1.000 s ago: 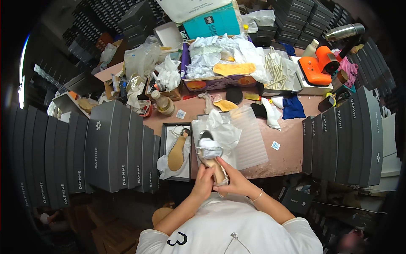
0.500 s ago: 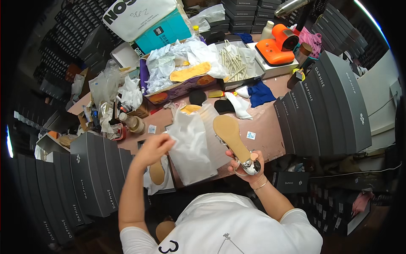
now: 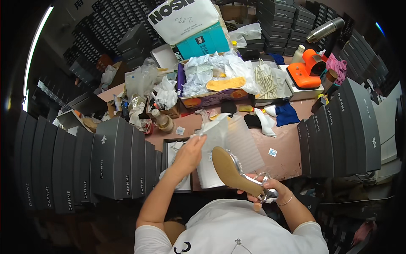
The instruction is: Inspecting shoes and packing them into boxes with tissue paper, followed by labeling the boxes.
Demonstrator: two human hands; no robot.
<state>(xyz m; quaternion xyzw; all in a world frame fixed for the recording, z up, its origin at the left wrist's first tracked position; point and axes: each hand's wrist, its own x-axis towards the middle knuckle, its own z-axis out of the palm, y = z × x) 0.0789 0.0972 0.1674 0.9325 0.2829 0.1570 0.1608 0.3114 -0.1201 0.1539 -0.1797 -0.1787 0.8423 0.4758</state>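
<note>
My right hand [image 3: 277, 189] is closed round the heel end of a silver high-heeled sandal [image 3: 232, 171]. The sandal is tilted, its tan sole turned up and its toe pointing to the far left. My left hand [image 3: 190, 154] pinches the edge of a thin translucent white sheet [image 3: 216, 130], perhaps a bag, which hangs raised above the table. Below it lies a white foam sheet [image 3: 243, 144]. An open shoebox [image 3: 190, 180] sits beside my left forearm, with white wrapping and part of a sandal in it, mostly hidden by the arm.
Dark grey shoeboxes [image 3: 112, 158] stand in a row at the left, and more shoeboxes [image 3: 351, 127] at the right. Behind are a carton of crumpled paper [image 3: 211, 99], a tray of pale sticks [image 3: 266, 80], an orange device [image 3: 306, 70], a blue cloth [image 3: 287, 114] and a bottle [image 3: 163, 120].
My left hand has taken hold of the translucent sheet and lifted it off the foam sheet. The sandal has tilted further left in my right hand. The whole view has shifted.
</note>
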